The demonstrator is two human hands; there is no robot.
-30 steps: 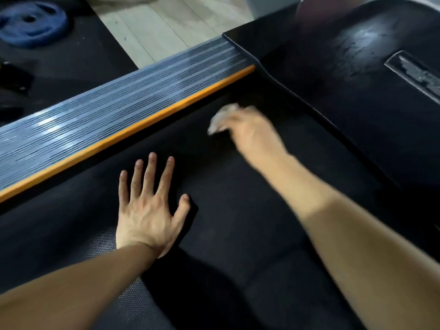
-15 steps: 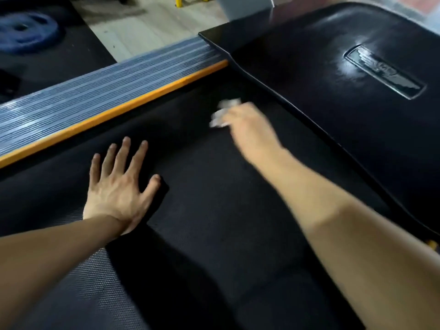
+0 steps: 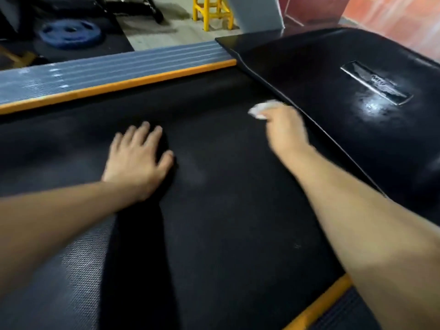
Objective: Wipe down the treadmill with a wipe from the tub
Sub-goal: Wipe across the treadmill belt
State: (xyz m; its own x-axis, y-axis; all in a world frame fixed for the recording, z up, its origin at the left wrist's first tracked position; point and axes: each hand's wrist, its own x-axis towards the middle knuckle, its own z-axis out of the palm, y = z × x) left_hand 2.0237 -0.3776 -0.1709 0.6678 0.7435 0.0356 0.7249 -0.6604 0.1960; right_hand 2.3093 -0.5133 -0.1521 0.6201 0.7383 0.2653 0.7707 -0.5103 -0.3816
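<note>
The treadmill's black belt (image 3: 226, 210) fills most of the view. My right hand (image 3: 284, 132) grips a crumpled white wipe (image 3: 262, 109) and holds it on the belt's far end, close to the edge of the glossy black motor cover (image 3: 333, 75). My left hand (image 3: 137, 163) lies flat on the belt to the left, fingers straight and slightly spread. Both hands are blurred by motion. The tub is not in view.
A ribbed grey side rail (image 3: 107, 67) with an orange strip (image 3: 119, 85) runs along the belt's left. Another orange strip (image 3: 319, 306) shows at the lower right. On the floor beyond lie a blue weight plate (image 3: 69, 34) and a yellow stool (image 3: 212, 13).
My right hand with the wipe has slid right along the belt's far end toward the motor cover. The view has shifted left and up, showing more floor and the belt's right edge.
</note>
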